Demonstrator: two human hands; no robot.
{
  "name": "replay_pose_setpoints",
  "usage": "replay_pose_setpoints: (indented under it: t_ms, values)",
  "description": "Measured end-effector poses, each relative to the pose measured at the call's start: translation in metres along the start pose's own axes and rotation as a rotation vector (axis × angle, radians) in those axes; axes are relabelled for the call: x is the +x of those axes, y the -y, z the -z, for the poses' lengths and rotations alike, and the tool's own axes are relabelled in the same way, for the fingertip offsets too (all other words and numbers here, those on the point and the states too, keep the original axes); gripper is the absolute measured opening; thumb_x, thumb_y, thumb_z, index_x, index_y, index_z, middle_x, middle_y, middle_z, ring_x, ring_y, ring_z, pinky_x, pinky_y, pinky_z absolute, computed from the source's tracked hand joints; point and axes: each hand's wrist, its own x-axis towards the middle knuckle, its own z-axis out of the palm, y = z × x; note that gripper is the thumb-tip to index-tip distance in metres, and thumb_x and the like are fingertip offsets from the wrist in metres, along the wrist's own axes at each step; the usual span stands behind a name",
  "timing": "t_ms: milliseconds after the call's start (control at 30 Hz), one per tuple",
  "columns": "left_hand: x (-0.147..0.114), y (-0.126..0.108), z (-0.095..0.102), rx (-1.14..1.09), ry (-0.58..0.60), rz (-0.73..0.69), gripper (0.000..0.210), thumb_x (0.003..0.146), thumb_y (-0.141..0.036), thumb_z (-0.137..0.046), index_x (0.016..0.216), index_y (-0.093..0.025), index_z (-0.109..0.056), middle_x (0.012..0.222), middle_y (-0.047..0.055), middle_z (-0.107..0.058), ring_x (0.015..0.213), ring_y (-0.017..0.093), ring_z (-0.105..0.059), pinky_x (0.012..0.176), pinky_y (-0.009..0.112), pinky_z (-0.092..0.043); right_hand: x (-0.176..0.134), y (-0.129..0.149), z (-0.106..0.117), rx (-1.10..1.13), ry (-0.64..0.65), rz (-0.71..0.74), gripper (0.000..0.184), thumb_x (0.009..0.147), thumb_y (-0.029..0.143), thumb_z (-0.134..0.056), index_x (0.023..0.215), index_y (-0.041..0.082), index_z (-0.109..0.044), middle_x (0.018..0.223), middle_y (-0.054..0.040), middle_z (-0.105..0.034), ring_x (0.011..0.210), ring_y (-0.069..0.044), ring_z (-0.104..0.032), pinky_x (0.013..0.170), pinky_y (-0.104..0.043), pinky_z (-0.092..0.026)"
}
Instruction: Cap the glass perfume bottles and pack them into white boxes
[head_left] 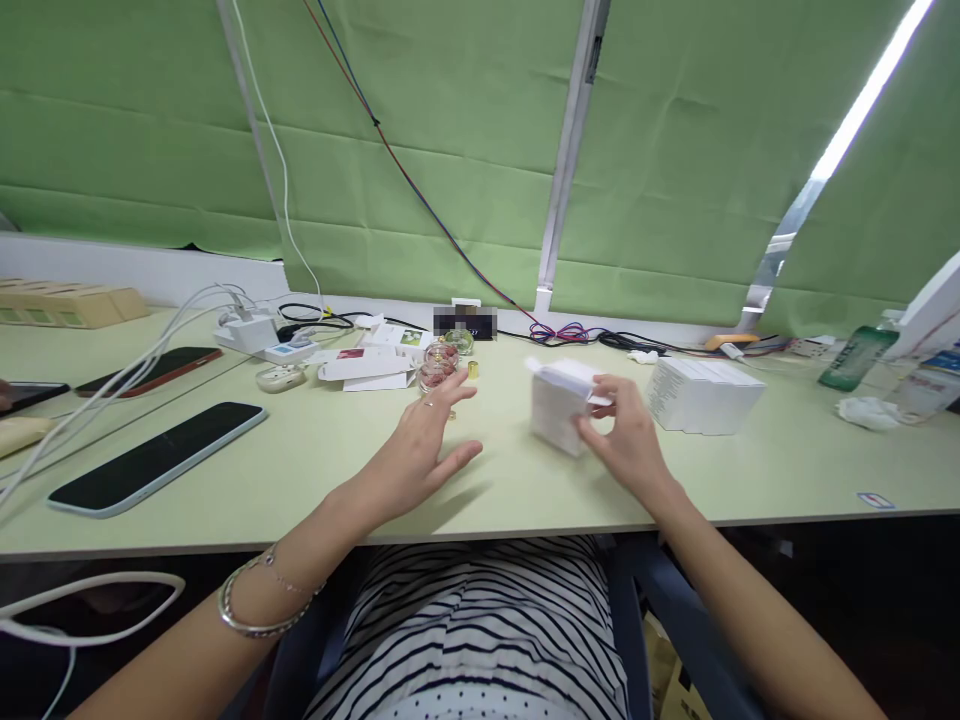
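My right hand (628,435) grips a small white box (556,408) by its right side, with fingers at the top flap and the thumb on the near face. The box is slightly blurred and its top flap looks lifted. My left hand (424,440) hovers over the table, fingers apart, holding nothing. Just beyond its fingertips stand small clear round containers (433,376) with reddish contents, and one with green contents (459,343). A tiny yellow piece (473,370) sits beside them. Right of my right hand stands a row of white boxes (705,394).
Opened white cartons (367,366) lie left of the containers. A large phone (161,458) rests at the left, near white cables (142,365) and a power adapter (247,333). A green bottle (859,355) stands at the far right. Another person's hand (4,396) shows at the left edge.
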Motion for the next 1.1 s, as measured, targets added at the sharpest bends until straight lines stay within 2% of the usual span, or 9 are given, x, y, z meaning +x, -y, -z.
replay_pose_setpoints:
  t_ms: [67,167,300,500,667,867,1100]
  values:
    - [-0.007,0.006,-0.005,0.021,0.053,0.013,0.045,0.088,-0.036,-0.044,0.128,-0.020,-0.031,0.143,0.013,-0.030,0.132,0.026,-0.027,0.103,0.045,-0.029,0.007,-0.025,0.013,-0.208,-0.073,-0.033,0.031,0.071,0.020,-0.056,0.098,0.018,-0.041,0.106,-0.0135,-0.044,0.096,-0.026,-0.050,0.077,-0.046,-0.049]
    - [-0.019,0.015,-0.018,0.047,0.132,0.019,0.046,0.087,-0.037,-0.044,0.129,-0.020,-0.032,0.139,0.013,-0.036,0.131,0.027,-0.029,0.103,0.045,-0.030,0.013,-0.056,0.031,-0.450,-0.095,-0.156,0.037,0.069,0.019,-0.055,0.103,0.013,-0.040,0.110,-0.0187,-0.037,0.100,-0.031,-0.046,0.080,-0.049,-0.045]
    - [-0.027,0.021,-0.031,0.071,0.207,0.061,0.047,0.087,-0.037,-0.043,0.129,-0.017,-0.034,0.139,0.012,-0.037,0.131,0.025,-0.029,0.105,0.042,-0.029,0.013,-0.074,0.047,-0.606,-0.077,-0.314,0.044,0.070,0.022,-0.054,0.109,0.010,-0.038,0.116,-0.0211,-0.030,0.101,-0.033,-0.046,0.075,-0.045,-0.046]
    - [-0.027,0.018,-0.031,0.067,0.302,0.125,0.044,0.088,-0.037,-0.040,0.127,-0.018,-0.039,0.137,0.009,-0.041,0.129,0.024,-0.032,0.104,0.040,-0.029,0.013,-0.086,0.056,-0.671,-0.116,-0.363,0.042,0.072,0.027,-0.052,0.108,0.011,-0.040,0.116,-0.0198,-0.031,0.102,-0.033,-0.045,0.079,-0.045,-0.044]
    - [-0.025,0.014,-0.027,0.052,0.373,0.107,0.032,0.090,-0.034,-0.036,0.115,-0.019,-0.050,0.129,0.007,-0.049,0.124,0.023,-0.038,0.102,0.039,-0.030,0.013,-0.091,0.063,-0.749,-0.113,-0.388,0.048,0.071,0.029,-0.055,0.113,0.011,-0.039,0.117,-0.0200,-0.034,0.103,-0.034,-0.046,0.080,-0.044,-0.043]
    - [-0.023,0.013,-0.026,0.054,0.379,0.105,0.033,0.090,-0.034,-0.036,0.114,-0.019,-0.052,0.128,0.007,-0.050,0.123,0.023,-0.039,0.102,0.039,-0.029,0.013,-0.088,0.063,-0.878,-0.068,-0.376,0.056,0.071,0.030,-0.060,0.118,0.010,-0.040,0.120,-0.0216,-0.035,0.108,-0.037,-0.041,0.085,-0.047,-0.038]
    - [-0.023,0.014,-0.026,0.043,0.377,0.110,0.033,0.090,-0.034,-0.036,0.114,-0.019,-0.052,0.128,0.006,-0.051,0.124,0.023,-0.038,0.102,0.038,-0.029,0.014,-0.083,0.060,-0.933,-0.102,-0.379,0.056,0.070,0.032,-0.061,0.119,0.012,-0.042,0.126,-0.0217,-0.034,0.108,-0.038,-0.036,0.083,-0.049,-0.036]
